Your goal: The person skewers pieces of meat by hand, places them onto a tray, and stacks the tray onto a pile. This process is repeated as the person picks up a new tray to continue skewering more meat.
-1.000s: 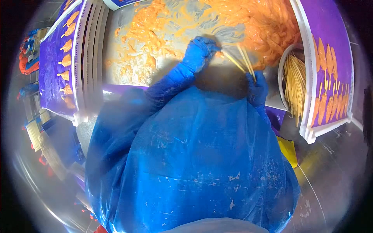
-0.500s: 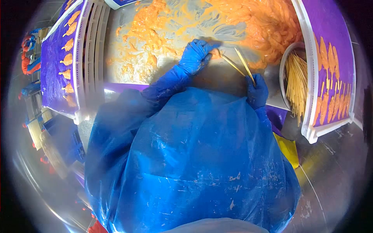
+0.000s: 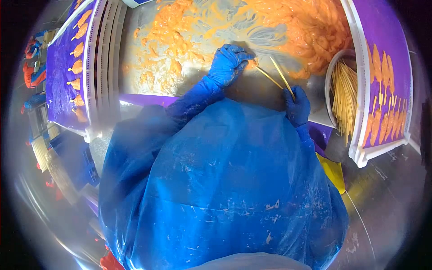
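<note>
My left hand (image 3: 228, 64), in a blue glove, is closed around a small piece of orange marinated meat (image 3: 253, 63), most of it hidden by the fingers. My right hand (image 3: 298, 106), gloved too, grips bamboo skewers (image 3: 282, 77). Two of them stick out toward the upper left; the lower one reaches the meat at my left fingertips, the other points past it and touches nothing. Beyond both hands, a heap of orange marinated meat (image 3: 310, 36) lies on the metal worktop (image 3: 139, 54), with smaller scraps spread to its left.
Right of my right hand, a round container (image 3: 329, 90) holds many loose skewers (image 3: 344, 99). A white-edged crate (image 3: 360, 148) beside it carries skewered meat on purple sheet. Stacked crates (image 3: 105, 58) with more skewered pieces stand at left. People in red and blue are farther left.
The skewers in my right hand have shifted slightly left, and the lower one's tip sits at the meat. My left fingers have turned a little around the piece.
</note>
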The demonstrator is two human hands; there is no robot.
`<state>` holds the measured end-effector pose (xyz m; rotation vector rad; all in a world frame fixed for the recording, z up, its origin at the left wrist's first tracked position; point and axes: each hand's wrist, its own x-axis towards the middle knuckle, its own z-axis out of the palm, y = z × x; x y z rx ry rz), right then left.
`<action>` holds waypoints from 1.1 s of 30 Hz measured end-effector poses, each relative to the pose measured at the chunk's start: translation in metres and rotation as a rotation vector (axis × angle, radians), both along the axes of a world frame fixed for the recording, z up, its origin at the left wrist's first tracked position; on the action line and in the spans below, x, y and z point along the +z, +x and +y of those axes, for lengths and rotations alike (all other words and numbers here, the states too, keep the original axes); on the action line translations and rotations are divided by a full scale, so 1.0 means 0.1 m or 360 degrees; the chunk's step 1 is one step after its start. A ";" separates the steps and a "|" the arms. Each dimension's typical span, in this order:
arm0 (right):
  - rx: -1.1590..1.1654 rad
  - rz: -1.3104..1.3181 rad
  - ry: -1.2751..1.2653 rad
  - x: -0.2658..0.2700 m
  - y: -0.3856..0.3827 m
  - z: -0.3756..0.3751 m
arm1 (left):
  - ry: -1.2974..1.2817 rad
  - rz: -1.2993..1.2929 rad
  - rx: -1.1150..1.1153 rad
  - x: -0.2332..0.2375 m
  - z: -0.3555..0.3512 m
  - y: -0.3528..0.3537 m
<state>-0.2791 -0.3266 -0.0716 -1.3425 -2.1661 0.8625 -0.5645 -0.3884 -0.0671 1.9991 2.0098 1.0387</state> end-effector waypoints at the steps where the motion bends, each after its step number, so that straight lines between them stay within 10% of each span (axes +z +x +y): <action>1: -0.0001 -0.0002 -0.0001 0.04 -0.03 0.01 | -0.0019 -0.0009 0.0017 0.00 0.01 0.01; 33: 0.0135 -0.0258 0.0303 0.50 -0.13 0.35 | -0.0011 -0.0194 -0.0122 0.03 0.03 -0.02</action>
